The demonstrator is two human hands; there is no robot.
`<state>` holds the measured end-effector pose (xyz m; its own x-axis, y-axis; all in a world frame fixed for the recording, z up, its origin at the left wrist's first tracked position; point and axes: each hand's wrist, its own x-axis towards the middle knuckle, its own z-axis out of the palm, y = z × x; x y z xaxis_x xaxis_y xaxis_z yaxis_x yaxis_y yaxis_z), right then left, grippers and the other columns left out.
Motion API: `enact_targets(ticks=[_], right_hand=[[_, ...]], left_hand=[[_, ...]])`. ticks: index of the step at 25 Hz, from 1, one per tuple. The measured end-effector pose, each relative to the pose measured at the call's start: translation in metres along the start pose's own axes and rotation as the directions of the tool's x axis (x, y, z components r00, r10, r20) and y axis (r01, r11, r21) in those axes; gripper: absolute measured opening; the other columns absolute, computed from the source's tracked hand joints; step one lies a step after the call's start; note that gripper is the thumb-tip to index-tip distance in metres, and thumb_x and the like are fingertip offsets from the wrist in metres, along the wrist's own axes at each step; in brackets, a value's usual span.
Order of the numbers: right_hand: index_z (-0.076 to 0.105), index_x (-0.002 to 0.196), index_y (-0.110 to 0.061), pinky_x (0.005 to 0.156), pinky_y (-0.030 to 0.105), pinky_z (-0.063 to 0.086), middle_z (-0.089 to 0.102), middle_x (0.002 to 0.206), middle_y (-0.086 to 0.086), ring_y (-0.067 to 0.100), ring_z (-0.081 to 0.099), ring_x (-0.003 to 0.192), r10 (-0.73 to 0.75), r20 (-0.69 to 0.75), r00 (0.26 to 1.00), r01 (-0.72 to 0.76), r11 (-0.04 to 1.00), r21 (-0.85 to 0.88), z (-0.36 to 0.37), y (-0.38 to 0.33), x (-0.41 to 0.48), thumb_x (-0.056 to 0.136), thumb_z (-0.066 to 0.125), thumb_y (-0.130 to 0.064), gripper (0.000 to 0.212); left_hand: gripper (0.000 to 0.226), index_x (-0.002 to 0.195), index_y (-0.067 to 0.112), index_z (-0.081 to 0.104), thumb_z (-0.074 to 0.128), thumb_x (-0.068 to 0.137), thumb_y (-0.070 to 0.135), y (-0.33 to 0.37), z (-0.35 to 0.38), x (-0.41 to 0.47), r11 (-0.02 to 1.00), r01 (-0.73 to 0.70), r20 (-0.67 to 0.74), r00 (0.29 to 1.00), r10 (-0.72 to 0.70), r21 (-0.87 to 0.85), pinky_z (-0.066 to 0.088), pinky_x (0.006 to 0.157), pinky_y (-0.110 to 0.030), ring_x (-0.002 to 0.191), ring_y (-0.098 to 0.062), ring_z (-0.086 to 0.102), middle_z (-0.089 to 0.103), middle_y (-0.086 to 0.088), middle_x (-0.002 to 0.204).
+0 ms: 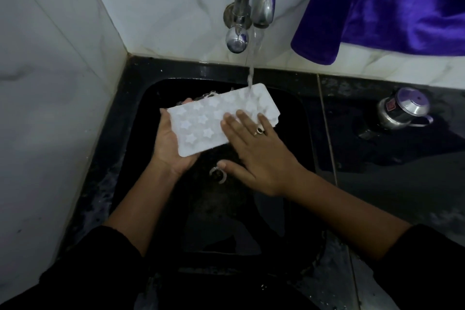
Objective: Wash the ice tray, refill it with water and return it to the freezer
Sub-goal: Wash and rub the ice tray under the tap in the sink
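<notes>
Your left hand (171, 143) cups the near end of the white ice tray (221, 118) from beneath, and your right hand (256, 156) lies flat and spread on its top face, gripping nothing, both over a black sink (141, 118) set in a dark counter between white marble-look walls. Beyond your fingers, the steel tap (254, 0) pours water (251, 68) onto the tray's far end. Its star-shaped pockets look wet; right of your right hand stands a steel jug (402, 111), with a purple cloth (392, 5) hanging above it.

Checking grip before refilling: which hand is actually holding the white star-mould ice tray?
The left hand cups the white star-mould ice tray from below; the ringed right hand just lies flat on top.
</notes>
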<state>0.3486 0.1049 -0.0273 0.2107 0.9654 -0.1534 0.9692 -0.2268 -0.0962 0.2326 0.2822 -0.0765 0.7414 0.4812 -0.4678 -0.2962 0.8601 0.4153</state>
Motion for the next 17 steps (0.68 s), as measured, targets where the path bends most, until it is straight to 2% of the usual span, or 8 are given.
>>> enact_targets(ticks=[4,7,9,12,13,16,17], right_hand=[[-0.002,0.166,-0.015,0.128,0.053,-0.007,-0.006,0.174,0.005,0.025,-0.009,0.161,0.177,-0.023,0.984,-0.174,0.981,0.09,-0.01,0.015,0.025,0.102,0.009,-0.071,0.086],[0.003,0.166,-0.012,0.129,0.052,-0.006,-0.003,0.174,0.007,0.023,-0.009,0.161,0.041,-0.031,0.999,-0.04,0.998,0.053,-0.005,-0.008,0.008,0.099,0.007,-0.075,0.092],[0.003,0.166,-0.013,0.129,0.053,-0.005,-0.002,0.174,0.007,0.024,-0.008,0.161,0.029,-0.013,0.999,-0.029,1.0,0.01,-0.008,0.004,0.005,0.098,0.005,-0.075,0.092],[0.004,0.166,-0.013,0.128,0.055,-0.001,0.004,0.175,0.007,0.026,-0.004,0.161,0.313,-0.033,0.949,-0.308,0.945,0.112,-0.014,0.031,0.032,0.099,0.005,-0.074,0.09],[0.004,0.166,-0.013,0.128,0.055,-0.001,0.003,0.175,0.008,0.026,-0.005,0.161,0.344,-0.033,0.939,-0.335,0.929,0.158,-0.011,0.027,0.033,0.098,0.005,-0.075,0.092],[0.0,0.166,-0.013,0.129,0.052,-0.005,-0.005,0.174,0.007,0.022,-0.01,0.16,0.137,0.012,0.991,-0.137,0.972,0.193,0.005,-0.011,0.014,0.095,0.005,-0.078,0.097],[-0.001,0.166,-0.014,0.129,0.051,-0.006,-0.007,0.174,0.005,0.02,-0.011,0.16,0.114,0.02,0.993,-0.116,0.975,0.19,0.009,-0.013,0.011,0.097,0.007,-0.077,0.094]], left_hand=[[0.062,0.139,0.025,0.058,0.027,0.106,0.067,-0.008,-0.001,-0.006,0.999,0.04,0.02,0.999,-0.041,0.032,0.057,0.098,-0.059,0.133,-0.039,0.062,0.062,-0.017,0.147],[0.062,0.139,0.024,0.059,0.025,0.107,0.065,0.004,-0.006,-0.004,0.997,-0.045,-0.036,0.998,0.043,-0.06,0.051,0.101,-0.058,0.13,-0.037,0.065,0.064,-0.016,0.145],[0.061,0.139,0.024,0.058,0.026,0.107,0.066,0.005,-0.008,-0.007,0.997,-0.037,-0.03,0.999,0.035,-0.065,0.047,0.107,-0.059,0.136,-0.037,0.06,0.061,-0.016,0.149],[0.063,0.14,0.025,0.058,0.027,0.106,0.068,-0.008,-0.007,-0.013,1.0,0.01,-0.016,1.0,-0.01,0.003,0.045,0.109,-0.062,0.139,-0.041,0.057,0.06,-0.017,0.15],[0.064,0.141,0.025,0.057,0.027,0.106,0.068,-0.009,-0.006,-0.013,1.0,-0.002,-0.035,0.999,0.003,0.016,0.045,0.109,-0.063,0.139,-0.042,0.056,0.061,-0.018,0.149],[0.067,0.145,0.023,0.056,0.025,0.107,0.067,-0.002,-0.004,-0.012,0.997,-0.072,-0.112,0.991,0.069,-0.024,0.05,0.102,-0.058,0.134,-0.039,0.061,0.068,-0.017,0.141],[0.068,0.146,0.023,0.056,0.024,0.107,0.068,-0.001,-0.002,-0.013,0.996,-0.085,-0.126,0.989,0.084,-0.009,0.052,0.1,-0.057,0.131,-0.037,0.063,0.069,-0.016,0.138]])
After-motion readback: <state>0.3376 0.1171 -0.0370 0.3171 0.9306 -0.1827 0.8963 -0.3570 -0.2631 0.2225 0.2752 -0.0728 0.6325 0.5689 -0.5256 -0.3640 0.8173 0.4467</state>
